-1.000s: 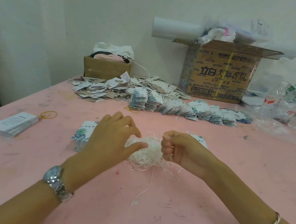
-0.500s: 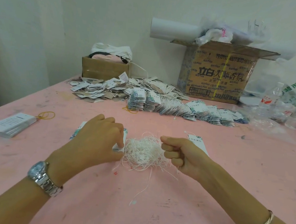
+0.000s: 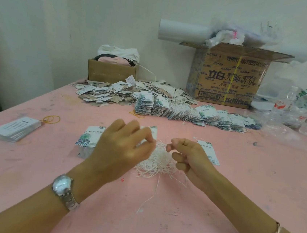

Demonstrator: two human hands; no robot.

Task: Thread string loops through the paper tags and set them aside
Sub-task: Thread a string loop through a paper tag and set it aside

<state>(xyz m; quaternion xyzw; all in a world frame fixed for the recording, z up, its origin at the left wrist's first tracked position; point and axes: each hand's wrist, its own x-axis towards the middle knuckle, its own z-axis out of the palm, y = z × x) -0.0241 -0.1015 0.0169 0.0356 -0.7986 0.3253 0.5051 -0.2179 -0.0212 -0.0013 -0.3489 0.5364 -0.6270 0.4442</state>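
A tangle of white string loops [image 3: 155, 162] lies on the pink table [image 3: 156, 221] between my hands. My left hand [image 3: 124, 147] hovers over its left side and pinches a white leaf-print paper tag [image 3: 150, 131] between thumb and fingers; the hand is motion-blurred. Partly hidden under that hand is a stack of the same tags [image 3: 89, 138]. My right hand [image 3: 188, 158] is curled at the tangle's right edge, thumb and forefinger pinching a strand of string. A single tag with a string [image 3: 209, 150] lies just behind the right hand.
Rows of strung tags [image 3: 196, 115] and a loose heap of tags [image 3: 113, 93] fill the table's far side, before two cardboard boxes [image 3: 226, 78] [image 3: 110, 72]. Another tag stack [image 3: 16, 128] and rubber bands [image 3: 52, 119] lie at left. Plastic bags and bottles [image 3: 291, 110] crowd the far right.
My left hand dipped to the tag stack, then rose with a tag pinched in it, moving right toward the right hand. The right hand stayed curled at the string tangle.
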